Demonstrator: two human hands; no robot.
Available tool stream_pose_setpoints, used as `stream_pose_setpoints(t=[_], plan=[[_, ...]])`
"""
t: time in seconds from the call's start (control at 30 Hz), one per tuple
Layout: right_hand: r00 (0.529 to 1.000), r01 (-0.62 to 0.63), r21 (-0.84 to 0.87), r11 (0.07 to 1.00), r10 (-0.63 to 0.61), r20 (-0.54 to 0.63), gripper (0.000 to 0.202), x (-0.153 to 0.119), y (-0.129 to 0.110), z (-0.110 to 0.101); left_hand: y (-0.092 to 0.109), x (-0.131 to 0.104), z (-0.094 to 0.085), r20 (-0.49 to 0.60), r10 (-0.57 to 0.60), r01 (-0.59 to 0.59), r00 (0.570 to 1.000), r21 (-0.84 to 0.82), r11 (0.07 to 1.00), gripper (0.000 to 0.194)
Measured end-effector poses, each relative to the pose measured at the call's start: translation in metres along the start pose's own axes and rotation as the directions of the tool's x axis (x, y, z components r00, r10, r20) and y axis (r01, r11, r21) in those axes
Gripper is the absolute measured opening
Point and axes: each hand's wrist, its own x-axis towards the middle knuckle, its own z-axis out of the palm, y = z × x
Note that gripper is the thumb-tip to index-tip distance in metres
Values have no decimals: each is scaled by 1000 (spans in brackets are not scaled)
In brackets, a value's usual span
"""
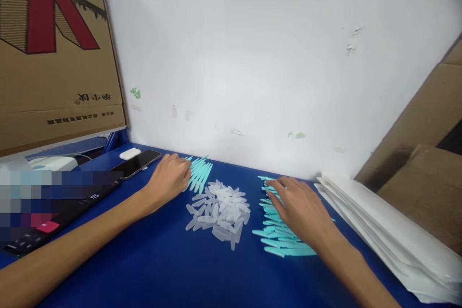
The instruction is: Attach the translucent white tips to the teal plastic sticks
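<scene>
My left hand (171,175) is curled beside a fan of slim teal pieces (202,173), its fingertips hidden behind the knuckles, so any hold on a piece cannot be made out. Over the upper part of a second, larger row of teal pieces (277,238) reaches my right hand (298,202), with thumb and index finger apart and no piece visibly gripped. Between both hands lies a loose heap of translucent whitish caps (224,209) on the blue table (173,269).
At the left are a phone (140,162), a white case (130,154), a dark device with a lit screen (46,226) and a cardboard box (61,77). White sheets or bags (390,231) and brown cardboard (422,178) stand right. A white wall (238,57) rises behind.
</scene>
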Motion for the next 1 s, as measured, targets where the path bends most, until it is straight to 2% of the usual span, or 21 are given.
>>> stream_pose_setpoints(t=[0.1,0.23,0.3,0.4,0.5,0.73,1.0], plan=[[995,17,79,997,-25,98,32,0,2,-2,5,-4,1,36,-3,3,999,12,1000,29],[965,10,298,954,-87,247,24,-2,17,-7,11,-6,-2,53,-23,23,998,-10,1000,26],[939,-68,376,924,-68,337,20,-3,27,-8,14,-7,-6,71,21,-11,997,-139,990,28],[901,-167,425,890,-38,433,15,-4,39,-7,19,-8,-13,115,185,-129,976,-380,916,26],[892,-197,432,880,-23,452,13,-4,42,-4,24,-11,-19,154,275,-184,949,-439,879,21],[888,-230,329,916,59,456,11,-6,42,-2,27,-14,-16,212,264,-168,941,-384,908,17],[878,-212,316,925,39,477,3,-6,44,6,28,-13,-14,270,243,-125,932,-389,913,19]])
